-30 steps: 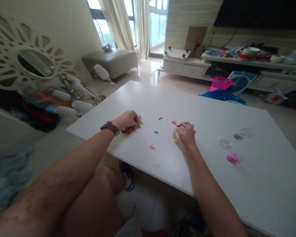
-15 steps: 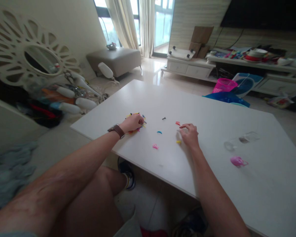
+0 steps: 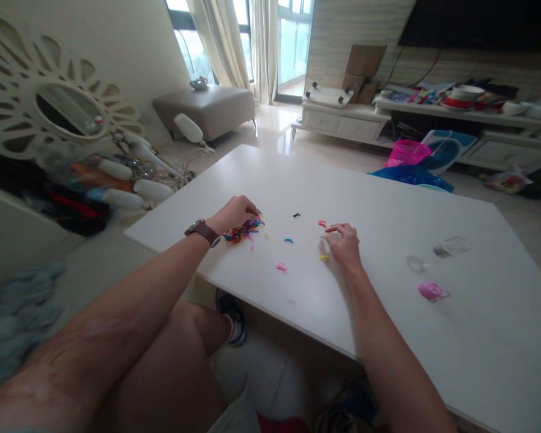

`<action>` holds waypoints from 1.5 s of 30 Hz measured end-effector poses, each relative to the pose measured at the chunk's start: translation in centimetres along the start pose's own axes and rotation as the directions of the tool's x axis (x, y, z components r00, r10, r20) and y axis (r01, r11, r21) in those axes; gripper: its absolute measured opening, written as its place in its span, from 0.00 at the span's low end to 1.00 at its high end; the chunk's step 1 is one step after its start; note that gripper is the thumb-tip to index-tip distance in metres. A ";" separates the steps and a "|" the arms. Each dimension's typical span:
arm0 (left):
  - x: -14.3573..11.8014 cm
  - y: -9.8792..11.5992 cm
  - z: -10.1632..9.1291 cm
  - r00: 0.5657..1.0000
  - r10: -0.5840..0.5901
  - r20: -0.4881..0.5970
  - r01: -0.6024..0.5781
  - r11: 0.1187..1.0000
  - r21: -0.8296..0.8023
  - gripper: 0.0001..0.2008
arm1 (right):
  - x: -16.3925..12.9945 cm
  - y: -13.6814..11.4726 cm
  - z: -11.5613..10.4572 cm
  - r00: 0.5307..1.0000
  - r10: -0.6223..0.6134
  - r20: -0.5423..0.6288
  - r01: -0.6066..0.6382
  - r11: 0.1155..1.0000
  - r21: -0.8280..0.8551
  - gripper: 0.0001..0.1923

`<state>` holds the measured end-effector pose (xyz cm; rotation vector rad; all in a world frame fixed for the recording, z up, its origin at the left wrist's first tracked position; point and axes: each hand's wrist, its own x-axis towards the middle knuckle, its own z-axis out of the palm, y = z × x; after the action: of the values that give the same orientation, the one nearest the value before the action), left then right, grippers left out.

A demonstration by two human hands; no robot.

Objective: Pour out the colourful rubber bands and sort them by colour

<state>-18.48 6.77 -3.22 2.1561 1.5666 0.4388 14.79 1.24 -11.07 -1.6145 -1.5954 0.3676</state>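
Observation:
A pile of small colourful rubber bands (image 3: 243, 230) lies on the white table (image 3: 379, 198). My left hand (image 3: 235, 211), with a brown watch on the wrist, rests curled over the pile's near edge, fingertips touching the bands. My right hand (image 3: 342, 243) lies on the table to the right, fingers loosely bent, whether it holds anything is hidden. Loose bands are scattered between the hands: a black one (image 3: 296, 214), a blue one (image 3: 288, 240), a pink one (image 3: 280, 266), a red one (image 3: 321, 223) and a yellow one (image 3: 324, 258) beside my right hand.
A clear plastic jar (image 3: 451, 246) lies on its side at the right, with a clear lid (image 3: 415, 263) and a pink lid (image 3: 429, 291) nearby. My bare knees are below the table's front edge. A pink basket (image 3: 406, 152) stands on the floor beyond.
My left hand has lifted slightly off the pile, uncovering more of the bands, and a few small bands now lie just right of the pile. My right hand has stayed put.

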 end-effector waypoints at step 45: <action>0.1 6.7 4.5 0.973 0.105 0.206 0.045 0.787 -0.615 0.09 | -3.3 -5.6 0.7 0.808 -0.512 0.292 0.450 0.856 0.255 0.19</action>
<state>-10.79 4.34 -3.52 1.6462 1.0583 0.5918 9.86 -2.36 -8.61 -0.9877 -2.1115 0.5221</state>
